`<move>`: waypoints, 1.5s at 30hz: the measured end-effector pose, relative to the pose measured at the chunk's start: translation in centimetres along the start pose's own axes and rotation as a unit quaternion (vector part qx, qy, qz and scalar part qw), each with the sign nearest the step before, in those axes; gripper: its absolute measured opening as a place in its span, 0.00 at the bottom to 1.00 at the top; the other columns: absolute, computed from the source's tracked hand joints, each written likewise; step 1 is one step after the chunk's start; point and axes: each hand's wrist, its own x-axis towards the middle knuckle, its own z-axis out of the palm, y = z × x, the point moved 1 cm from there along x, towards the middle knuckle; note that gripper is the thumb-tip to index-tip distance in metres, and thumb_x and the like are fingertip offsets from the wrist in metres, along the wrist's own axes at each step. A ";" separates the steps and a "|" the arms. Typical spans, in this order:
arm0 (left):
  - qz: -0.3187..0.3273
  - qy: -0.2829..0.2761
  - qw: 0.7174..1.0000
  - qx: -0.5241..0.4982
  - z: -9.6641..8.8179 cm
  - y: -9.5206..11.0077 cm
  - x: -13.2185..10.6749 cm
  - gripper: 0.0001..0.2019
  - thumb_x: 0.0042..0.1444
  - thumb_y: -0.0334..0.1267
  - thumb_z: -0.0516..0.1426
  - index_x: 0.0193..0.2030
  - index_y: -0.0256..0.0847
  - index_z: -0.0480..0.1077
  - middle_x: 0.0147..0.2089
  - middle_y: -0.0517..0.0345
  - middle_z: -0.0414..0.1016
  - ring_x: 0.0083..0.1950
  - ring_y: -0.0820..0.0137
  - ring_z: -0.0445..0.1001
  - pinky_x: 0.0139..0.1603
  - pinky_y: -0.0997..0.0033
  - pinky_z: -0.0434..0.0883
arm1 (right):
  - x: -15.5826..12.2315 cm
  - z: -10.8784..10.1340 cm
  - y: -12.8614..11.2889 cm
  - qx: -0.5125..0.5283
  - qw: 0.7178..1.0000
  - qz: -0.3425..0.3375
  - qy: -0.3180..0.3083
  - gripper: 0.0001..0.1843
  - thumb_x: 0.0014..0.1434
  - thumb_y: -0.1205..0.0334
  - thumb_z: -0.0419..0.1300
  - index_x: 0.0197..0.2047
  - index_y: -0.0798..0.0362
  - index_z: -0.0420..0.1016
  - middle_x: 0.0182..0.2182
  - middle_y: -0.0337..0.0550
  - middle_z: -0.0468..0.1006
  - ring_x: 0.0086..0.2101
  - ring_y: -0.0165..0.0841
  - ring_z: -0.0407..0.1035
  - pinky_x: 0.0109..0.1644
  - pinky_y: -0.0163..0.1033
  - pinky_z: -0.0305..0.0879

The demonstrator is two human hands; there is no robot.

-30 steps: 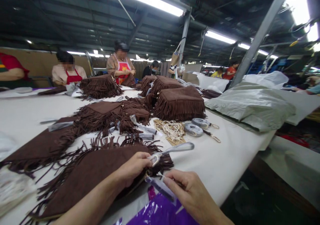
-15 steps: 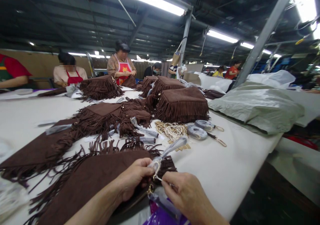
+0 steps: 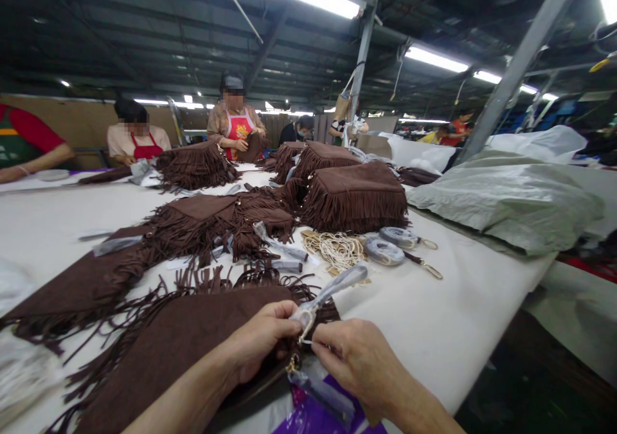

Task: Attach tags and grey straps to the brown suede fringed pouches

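Observation:
My left hand point(image 3: 263, 341) is closed on the end of a plastic-wrapped strap point(image 3: 337, 281), beside a pale metal ring point(image 3: 307, 319). My right hand point(image 3: 359, 360) pinches a thin white cord point(image 3: 307, 342) just below that ring. Beneath both hands lies a dark brown fringed bag point(image 3: 193, 337), its body stretching toward the lower left. Near its edge hangs a gold clasp point(image 3: 292, 361) with another wrapped strap piece point(image 3: 322, 395). Purple plastic point(image 3: 306, 416) shows under my right hand, and a bit of tan card point(image 3: 371, 416) peeks out below it.
Ahead sit several stacked brown fringed bags point(image 3: 357, 196). White cords with tan tags point(image 3: 337, 251) and coiled wrapped straps point(image 3: 384, 251) lie on the white table point(image 3: 424, 331). A pale plastic sheet point(image 3: 506, 202) covers the right side. Co-workers, one in a red apron point(image 3: 240, 132), are across the table.
The view has shifted slightly. My right hand still pinches the cord, and tan card now shows beneath it. The co-worker across in the red apron has raised a brown piece.

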 end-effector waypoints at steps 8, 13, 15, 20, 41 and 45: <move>0.019 0.006 1.000 0.012 0.0 -0.2 0.1 0.12 0.40 0.41 0.61 0.27 0.39 0.64 0.23 0.68 0.61 0.22 0.79 0.54 0.22 0.76 0.49 | 0.2 0.7 -0.3 0.050 0.999 -0.009 0.013 0.11 0.63 0.64 0.56 0.29 0.50 0.73 0.28 0.36 0.80 0.30 0.31 0.73 0.32 0.34 0.52; 0.038 -0.008 0.999 0.026 -0.4 -0.5 0.2 0.12 0.40 0.41 0.62 0.27 0.38 0.65 0.22 0.68 0.62 0.23 0.77 0.56 0.25 0.76 0.53 | 0.0 1.2 -0.3 0.078 0.997 0.018 0.006 0.12 0.63 0.65 0.57 0.26 0.50 0.73 0.26 0.36 0.80 0.29 0.31 0.73 0.33 0.33 0.53; 0.036 -0.016 0.998 0.043 -0.6 -0.6 0.1 0.12 0.41 0.42 0.61 0.28 0.38 0.66 0.23 0.67 0.63 0.24 0.76 0.58 0.26 0.75 0.55 | -0.2 1.3 -0.3 0.078 0.997 0.022 0.002 0.12 0.62 0.65 0.57 0.27 0.50 0.74 0.26 0.36 0.80 0.30 0.31 0.73 0.33 0.33 0.54; 0.015 -0.062 0.994 0.086 -1.0 -1.0 0.2 0.14 0.35 0.33 0.62 0.33 0.36 0.70 0.26 0.65 0.67 0.28 0.74 0.61 0.29 0.75 0.55 | -0.8 1.6 -0.6 0.074 0.997 0.024 0.002 0.12 0.62 0.66 0.56 0.27 0.50 0.74 0.27 0.36 0.80 0.30 0.32 0.73 0.33 0.34 0.54; 0.215 -0.041 0.975 -0.035 -1.2 2.8 -1.4 0.16 0.39 0.28 0.59 0.38 0.37 0.65 0.34 0.63 0.67 0.28 0.78 0.62 0.30 0.75 0.59 | 0.9 1.5 -2.3 0.325 0.934 0.042 0.139 0.10 0.61 0.63 0.52 0.29 0.51 0.70 0.28 0.40 0.71 0.31 0.33 0.68 0.32 0.34 0.61; 0.227 -0.028 0.972 -0.046 -1.1 2.7 -1.4 0.13 0.39 0.28 0.59 0.34 0.38 0.64 0.30 0.64 0.66 0.28 0.77 0.64 0.30 0.75 0.62 | 1.1 1.7 -1.7 0.358 0.924 0.065 0.116 0.13 0.62 0.57 0.51 0.30 0.52 0.72 0.26 0.39 0.71 0.31 0.34 0.67 0.34 0.35 0.60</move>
